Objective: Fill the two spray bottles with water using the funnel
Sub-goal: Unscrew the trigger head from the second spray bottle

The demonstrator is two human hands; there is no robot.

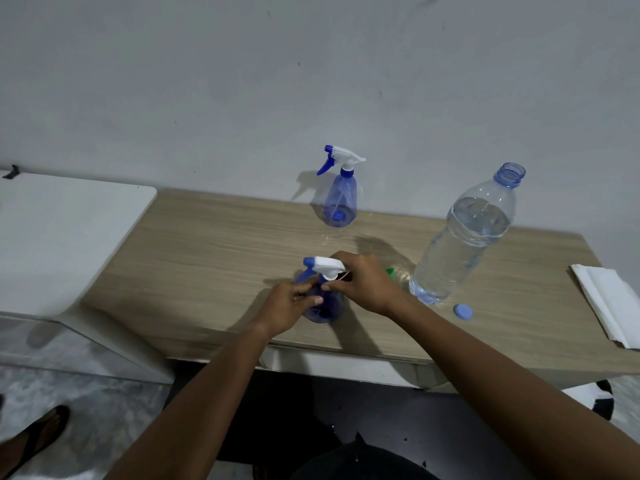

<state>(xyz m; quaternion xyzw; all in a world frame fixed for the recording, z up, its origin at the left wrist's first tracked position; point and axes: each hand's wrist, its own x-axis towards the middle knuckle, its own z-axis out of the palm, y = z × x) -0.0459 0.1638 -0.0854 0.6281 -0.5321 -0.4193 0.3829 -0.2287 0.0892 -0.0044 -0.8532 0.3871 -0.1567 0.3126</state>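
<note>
Left hand (294, 303) grips the near spray bottle (327, 308) w/ curled fingers, bottle upright on the counter (207, 254). Right hand (363, 282) pinches its spray head (325, 265) at the collar. Prob twisting the head, off or on, can't tell which. Far spray bottle (339, 199) stands by the wall, head on. Next, if opening: lift head out, seat the green funnel (390, 271) in the neck, pour from the open water bottle (464, 237).

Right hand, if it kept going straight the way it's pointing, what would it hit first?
The right hand grips the near spray bottle at its white head; past that, likely the left hand.
</note>
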